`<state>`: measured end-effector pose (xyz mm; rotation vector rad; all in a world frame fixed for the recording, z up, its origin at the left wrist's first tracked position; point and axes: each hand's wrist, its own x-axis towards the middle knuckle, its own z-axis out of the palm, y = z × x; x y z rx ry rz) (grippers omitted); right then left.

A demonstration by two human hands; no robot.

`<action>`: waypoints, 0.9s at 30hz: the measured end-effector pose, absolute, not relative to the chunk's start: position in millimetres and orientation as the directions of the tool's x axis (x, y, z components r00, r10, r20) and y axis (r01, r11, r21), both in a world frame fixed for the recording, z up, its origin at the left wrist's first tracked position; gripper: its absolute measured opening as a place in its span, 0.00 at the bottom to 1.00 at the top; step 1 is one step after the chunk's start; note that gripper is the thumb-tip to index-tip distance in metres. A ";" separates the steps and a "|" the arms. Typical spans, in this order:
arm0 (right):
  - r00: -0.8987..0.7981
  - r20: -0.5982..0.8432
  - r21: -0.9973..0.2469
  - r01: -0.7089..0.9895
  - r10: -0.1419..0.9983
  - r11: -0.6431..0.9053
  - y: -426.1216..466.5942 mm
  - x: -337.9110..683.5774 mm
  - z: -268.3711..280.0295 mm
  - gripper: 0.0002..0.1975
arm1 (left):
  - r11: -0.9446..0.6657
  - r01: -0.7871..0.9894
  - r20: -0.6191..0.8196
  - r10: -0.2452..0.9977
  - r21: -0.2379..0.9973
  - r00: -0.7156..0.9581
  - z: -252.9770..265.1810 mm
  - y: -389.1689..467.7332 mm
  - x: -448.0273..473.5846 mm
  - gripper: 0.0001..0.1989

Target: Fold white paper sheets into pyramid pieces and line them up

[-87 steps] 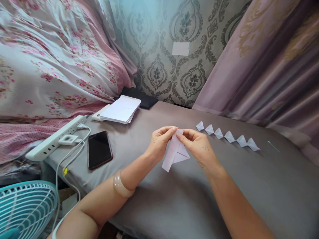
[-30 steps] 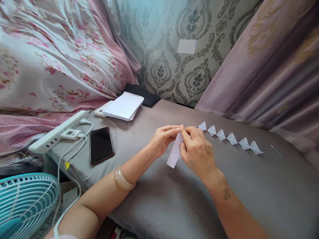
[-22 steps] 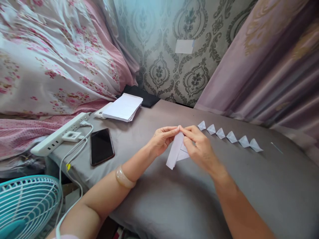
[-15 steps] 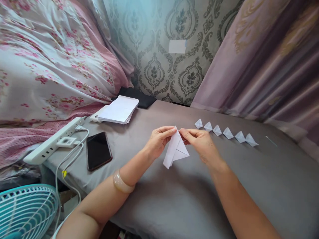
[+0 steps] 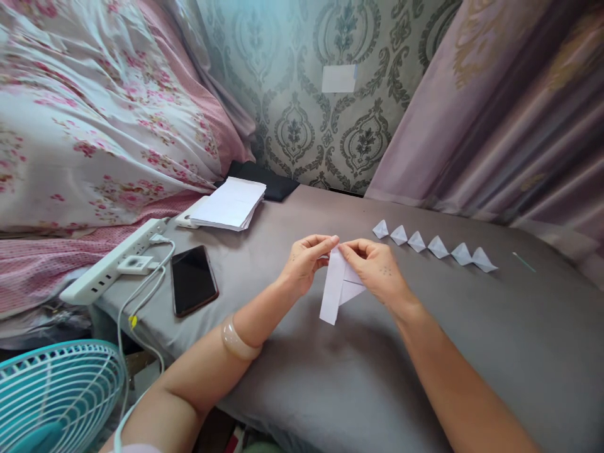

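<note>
Between my two hands hangs a partly folded sheet of white paper [image 5: 334, 290], its long strip pointing down toward me and a triangular flap out to the right. My left hand [image 5: 311, 259] pinches its top edge with thumb and fingers. Close beside it, my right hand [image 5: 377, 267] grips the top right part, covering some of the flap. Further right on the cloth stands a slanting row of several small folded paper pieces [image 5: 438, 247], pointed at the top.
A stack of white paper [image 5: 229, 202] lies at the back left, by a black item [image 5: 274, 184]. Nearer are a phone [image 5: 194, 281], a power strip [image 5: 113, 261] with cables and a fan [image 5: 56, 396]. A thin stick [image 5: 525, 262] lies far right on the grey cloth [image 5: 495, 340].
My right hand has shifted its grip down over the flap, and the paper's long strip now faces me more squarely. The whole view has shifted slightly.
</note>
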<state>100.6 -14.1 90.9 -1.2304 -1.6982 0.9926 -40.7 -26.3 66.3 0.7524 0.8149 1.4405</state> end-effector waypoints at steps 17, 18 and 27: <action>-0.287 -0.105 -0.987 0.145 0.952 -0.065 -2.8 109.0 81.7 0.16 | -0.019 -0.417 0.026 1.000 0.909 0.011 53.9 -15.6 -46.2 0.15; -0.285 -0.109 -0.987 0.141 0.952 -0.070 -1.6 109.5 80.5 0.16 | -0.015 -0.415 0.028 0.999 0.910 0.024 53.0 -14.9 -46.7 0.15; -0.292 -0.110 -0.990 0.117 0.950 -0.079 5.7 114.1 71.4 0.16 | 0.063 -0.435 0.009 0.987 0.898 0.161 49.8 -10.8 -51.6 0.15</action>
